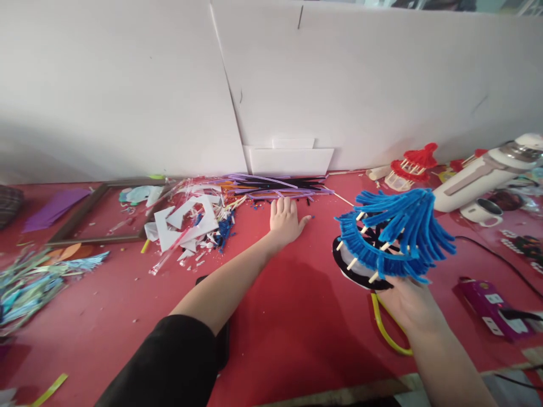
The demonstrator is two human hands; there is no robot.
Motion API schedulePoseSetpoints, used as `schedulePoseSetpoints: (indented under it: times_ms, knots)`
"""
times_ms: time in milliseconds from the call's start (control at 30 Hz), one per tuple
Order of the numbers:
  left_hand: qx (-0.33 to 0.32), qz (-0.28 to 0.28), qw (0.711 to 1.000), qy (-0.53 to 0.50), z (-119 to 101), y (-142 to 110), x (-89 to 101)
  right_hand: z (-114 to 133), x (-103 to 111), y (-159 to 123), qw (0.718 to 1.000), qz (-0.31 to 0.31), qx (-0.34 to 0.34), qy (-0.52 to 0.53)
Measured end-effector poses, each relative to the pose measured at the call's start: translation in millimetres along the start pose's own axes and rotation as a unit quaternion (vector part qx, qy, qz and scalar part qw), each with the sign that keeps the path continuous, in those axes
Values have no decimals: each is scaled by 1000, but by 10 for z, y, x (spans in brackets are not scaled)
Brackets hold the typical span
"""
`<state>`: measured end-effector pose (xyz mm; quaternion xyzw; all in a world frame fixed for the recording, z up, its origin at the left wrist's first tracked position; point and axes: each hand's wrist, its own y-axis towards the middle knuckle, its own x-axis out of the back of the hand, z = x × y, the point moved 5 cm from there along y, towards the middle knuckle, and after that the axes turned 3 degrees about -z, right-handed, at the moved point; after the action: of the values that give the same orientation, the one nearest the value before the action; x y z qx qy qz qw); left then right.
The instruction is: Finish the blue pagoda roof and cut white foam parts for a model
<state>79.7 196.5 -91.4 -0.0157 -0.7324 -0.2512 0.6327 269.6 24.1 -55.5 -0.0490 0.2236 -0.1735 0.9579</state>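
Observation:
My right hand [409, 302] grips a small model pavilion [394, 237] by its base, holding it tilted above the table. Its two-tiered roof is made of blue pipe cleaners, with pale sticks as posts and a round black-and-white base. Most of the gripping fingers are hidden behind the model. My left hand [286, 220] lies palm down on the red table, thumb spread and fingers pointing away from me. Just beyond its fingertips is a bundle of purple, black and orange pipe cleaners [275, 183]. Tiny dark and coloured bits are scattered around that hand.
White foam scraps [186, 220] and a brown frame [99, 212] lie left. A red-roofed model [411, 167], a thermos [483, 172], a mug [481, 212] and a purple power strip [492, 308] are right. A yellow strip [384, 328] lies below the pavilion. White boards [360, 85] stand behind.

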Motion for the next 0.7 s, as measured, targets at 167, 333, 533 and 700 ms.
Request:
schedulePoseSetpoints:
  times_ms: [167, 333, 533, 700]
  knots:
    - [85, -30, 996, 20, 41, -149, 28, -12, 38, 17, 1000, 9, -13, -7]
    - [117, -33, 992, 21, 61, -172, 0, -14, 65, 40, 1000, 17, -3, -15]
    - [30, -18, 999, -13, -8, -5, -50, -40, 33, 18, 1000, 17, -6, -8]
    - [-19, 9, 999, -47, -147, 119, -94, -44, 11, 14, 1000, 19, -1, -13]
